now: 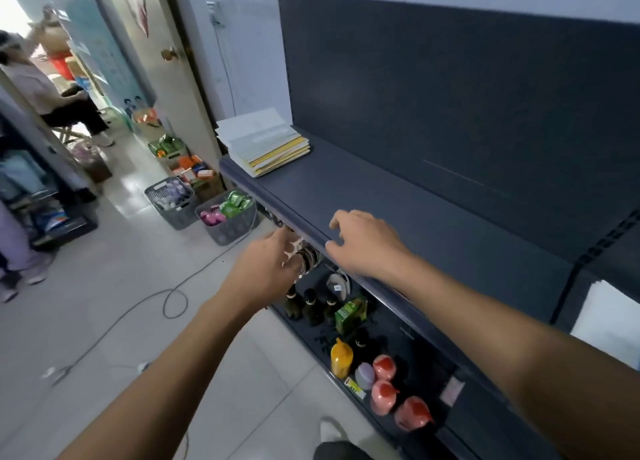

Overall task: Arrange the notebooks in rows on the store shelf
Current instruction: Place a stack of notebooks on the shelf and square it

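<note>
Both bare forearms reach forward and away from the near edge of the view, the right one higher. The right hand (367, 243) is palm down over the front lip of the dark grey shelf (450, 231). The left hand (268, 265) is lower and further left, just in front of and below that lip, with its back turned up. The notebooks (266, 141) lie flat in one stack at the far left end of the shelf, covers up, well apart from both hands. Their yellow-banded page edges face right along the shelf, and the long axis seems to run front to back, though the wide lens makes that uncertain. The right hand's fingers are loosely bent and spread, the thumb at the shelf lip, and they hold nothing. The left hand's fingers point at some pale ring-like items (308, 257) under the shelf, but the hand's own back hides them, so I cannot tell whether they grip anything.
</note>
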A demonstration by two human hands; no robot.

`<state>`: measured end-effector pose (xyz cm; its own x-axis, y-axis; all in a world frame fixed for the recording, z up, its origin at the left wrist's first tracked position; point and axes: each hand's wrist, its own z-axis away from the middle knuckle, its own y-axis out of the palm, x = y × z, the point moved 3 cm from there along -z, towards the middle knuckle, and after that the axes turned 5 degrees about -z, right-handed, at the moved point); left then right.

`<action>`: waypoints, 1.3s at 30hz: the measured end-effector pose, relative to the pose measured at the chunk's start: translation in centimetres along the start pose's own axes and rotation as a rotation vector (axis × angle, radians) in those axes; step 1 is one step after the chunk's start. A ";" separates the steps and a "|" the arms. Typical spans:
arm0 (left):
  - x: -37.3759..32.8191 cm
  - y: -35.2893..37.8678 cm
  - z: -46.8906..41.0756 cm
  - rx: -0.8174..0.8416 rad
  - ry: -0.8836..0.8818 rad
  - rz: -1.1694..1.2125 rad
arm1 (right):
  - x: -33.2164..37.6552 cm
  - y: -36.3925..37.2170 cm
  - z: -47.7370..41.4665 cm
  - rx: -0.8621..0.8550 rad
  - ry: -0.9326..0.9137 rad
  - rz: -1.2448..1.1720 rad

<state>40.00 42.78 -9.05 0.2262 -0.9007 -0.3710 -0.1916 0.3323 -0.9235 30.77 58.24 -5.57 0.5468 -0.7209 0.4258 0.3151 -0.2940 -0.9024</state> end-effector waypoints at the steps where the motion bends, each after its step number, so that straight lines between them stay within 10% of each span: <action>1: 1.1 -0.3 -0.4 -0.001 -0.006 0.010 | 0.9 0.1 -1.5 0.006 -0.011 -0.004; 22: 20.1 -5.1 -23.6 0.037 0.123 0.024 | 6.7 5.7 -30.6 0.052 0.112 -0.104; 39: 27.4 -7.4 -48.6 -0.042 0.402 -0.161 | 7.3 7.1 -42.5 -0.138 0.675 -0.385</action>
<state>1.17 2.00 -7.67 -0.1322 -0.9801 -0.1478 -0.2245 0.1748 -0.9587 4.07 24.20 -11.68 -0.1845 -0.7648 0.6173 0.2627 -0.6436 -0.7189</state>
